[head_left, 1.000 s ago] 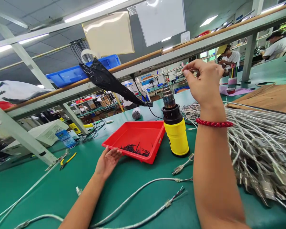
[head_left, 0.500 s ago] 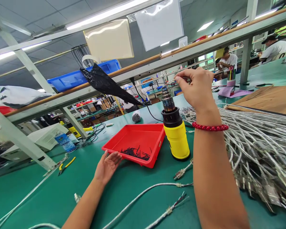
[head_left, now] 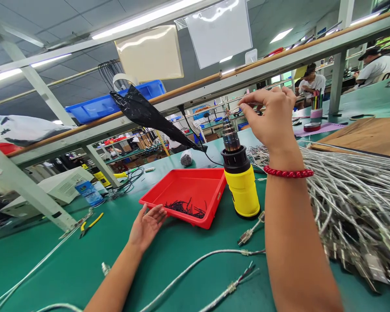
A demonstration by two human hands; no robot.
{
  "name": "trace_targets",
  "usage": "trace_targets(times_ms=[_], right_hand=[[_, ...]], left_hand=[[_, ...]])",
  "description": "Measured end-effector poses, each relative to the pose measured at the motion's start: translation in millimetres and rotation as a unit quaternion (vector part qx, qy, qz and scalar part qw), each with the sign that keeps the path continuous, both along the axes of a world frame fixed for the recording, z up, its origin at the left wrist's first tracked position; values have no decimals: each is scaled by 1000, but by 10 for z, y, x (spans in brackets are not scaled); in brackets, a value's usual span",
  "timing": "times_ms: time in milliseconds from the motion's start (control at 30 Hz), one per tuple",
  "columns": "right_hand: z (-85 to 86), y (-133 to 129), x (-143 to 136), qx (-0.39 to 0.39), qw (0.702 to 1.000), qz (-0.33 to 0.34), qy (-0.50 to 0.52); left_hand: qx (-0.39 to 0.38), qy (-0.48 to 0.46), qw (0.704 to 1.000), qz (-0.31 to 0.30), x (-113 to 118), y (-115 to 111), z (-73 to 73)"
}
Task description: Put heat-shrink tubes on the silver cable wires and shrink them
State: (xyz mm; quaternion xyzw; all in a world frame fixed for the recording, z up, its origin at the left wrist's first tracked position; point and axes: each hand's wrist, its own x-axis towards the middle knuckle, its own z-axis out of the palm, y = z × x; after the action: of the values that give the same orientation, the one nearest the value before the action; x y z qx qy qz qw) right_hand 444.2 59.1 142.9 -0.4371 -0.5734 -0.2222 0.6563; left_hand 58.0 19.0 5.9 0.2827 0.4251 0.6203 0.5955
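My left hand (head_left: 147, 228) is palm up with its fingers apart at the near left corner of a red tray (head_left: 195, 184), which holds thin black tube pieces (head_left: 186, 209). My right hand (head_left: 268, 113) is raised beside the metal nozzle of a yellow heat gun (head_left: 242, 190) standing upright. Its thumb and forefinger are pinched; whatever lies between them is too small to make out. A clear-sheathed cable with bare wire ends (head_left: 231, 287) lies on the green table, and a metal plug (head_left: 246, 236) rests near the heat gun's base.
A large heap of silvery cables (head_left: 354, 203) covers the right side, with brown cardboard (head_left: 370, 136) behind. Yellow-handled cutters (head_left: 90, 225) and a blue can (head_left: 89, 193) are at the left. A shelf rail (head_left: 195, 97) crosses above. Two people sit in the background.
My right hand has shifted very slightly to the right, still pinched above the heat gun. Beyond it, the pink sheet has changed position and a red tape roll shows on it.
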Motion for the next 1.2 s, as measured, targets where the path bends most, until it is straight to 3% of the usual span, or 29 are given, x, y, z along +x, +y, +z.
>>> trace_targets(times_ms=[1200], right_hand=[[7,-87,-4,19,999,29,-18]], left_hand=[[6,34,999,25,39,23,-26]])
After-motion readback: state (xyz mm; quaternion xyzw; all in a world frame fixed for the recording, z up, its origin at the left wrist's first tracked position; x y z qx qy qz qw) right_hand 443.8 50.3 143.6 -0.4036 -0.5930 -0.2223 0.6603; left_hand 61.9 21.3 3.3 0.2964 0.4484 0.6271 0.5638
